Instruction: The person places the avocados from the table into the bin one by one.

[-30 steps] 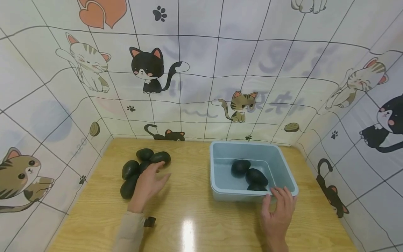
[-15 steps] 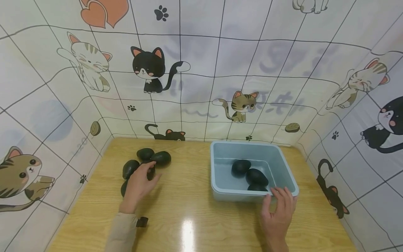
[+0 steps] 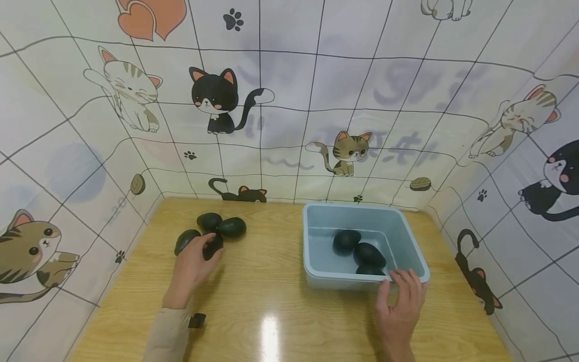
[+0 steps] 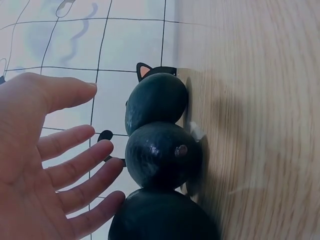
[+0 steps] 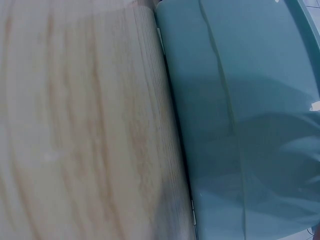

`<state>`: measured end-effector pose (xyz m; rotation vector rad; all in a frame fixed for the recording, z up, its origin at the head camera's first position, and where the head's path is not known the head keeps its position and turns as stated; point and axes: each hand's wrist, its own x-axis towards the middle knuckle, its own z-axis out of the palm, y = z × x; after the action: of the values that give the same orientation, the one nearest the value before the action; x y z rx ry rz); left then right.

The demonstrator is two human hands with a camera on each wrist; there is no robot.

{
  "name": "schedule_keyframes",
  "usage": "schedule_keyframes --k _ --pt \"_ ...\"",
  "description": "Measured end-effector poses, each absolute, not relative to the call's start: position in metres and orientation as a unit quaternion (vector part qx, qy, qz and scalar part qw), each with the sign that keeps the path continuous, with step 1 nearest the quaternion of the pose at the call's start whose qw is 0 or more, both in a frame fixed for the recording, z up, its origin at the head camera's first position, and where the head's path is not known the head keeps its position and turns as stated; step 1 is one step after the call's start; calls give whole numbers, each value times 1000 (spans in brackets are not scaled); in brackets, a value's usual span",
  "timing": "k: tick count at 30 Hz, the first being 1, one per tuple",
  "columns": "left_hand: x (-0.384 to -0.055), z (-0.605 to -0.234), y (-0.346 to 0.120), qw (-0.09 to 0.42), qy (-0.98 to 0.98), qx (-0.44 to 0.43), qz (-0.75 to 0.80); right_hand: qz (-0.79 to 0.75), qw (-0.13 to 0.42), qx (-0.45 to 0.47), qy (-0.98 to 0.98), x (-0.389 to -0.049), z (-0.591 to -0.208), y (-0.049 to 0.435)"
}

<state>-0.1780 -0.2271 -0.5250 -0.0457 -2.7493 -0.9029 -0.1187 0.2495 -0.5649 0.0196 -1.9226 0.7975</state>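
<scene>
In the head view my left hand [image 3: 192, 266] is over the near side of a cluster of dark green avocados. One avocado [image 3: 212, 246] shows between its fingertips and thumb. Loosely spread fingers [image 4: 80, 170] lie beside a column of avocados in the left wrist view, the middle avocado [image 4: 160, 155] showing a stem scar; they are not wrapped round any. My right hand [image 3: 400, 311] holds the front right rim of a light blue plastic bin [image 3: 353, 276], fingertips over the edge and thumb outside. Inside are three avocados, one [image 3: 347, 242] at the back; the front one is partly hidden.
Beyond the left hand lie more avocados, such as the back avocado [image 3: 209, 221] and its right neighbour avocado [image 3: 232, 228]. The wooden table [image 3: 271, 261] is bounded by a cat-patterned sheet [image 3: 289, 125] at the back and both sides.
My left hand has shifted left and toward me across the cluster, now covering the near left avocado. More of the middle avocado shows beside the fingers. My right hand and the bin stay put.
</scene>
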Motion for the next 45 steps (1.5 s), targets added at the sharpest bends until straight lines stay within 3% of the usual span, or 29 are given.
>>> schedule_keyframes --k 15,45 --pt "-174 -528 -244 158 -940 -7 -302 330 519 18 -788 -120 -565 249" --pt "-160 -543 -267 150 -951 30 -267 329 501 10 -801 -117 -566 251"
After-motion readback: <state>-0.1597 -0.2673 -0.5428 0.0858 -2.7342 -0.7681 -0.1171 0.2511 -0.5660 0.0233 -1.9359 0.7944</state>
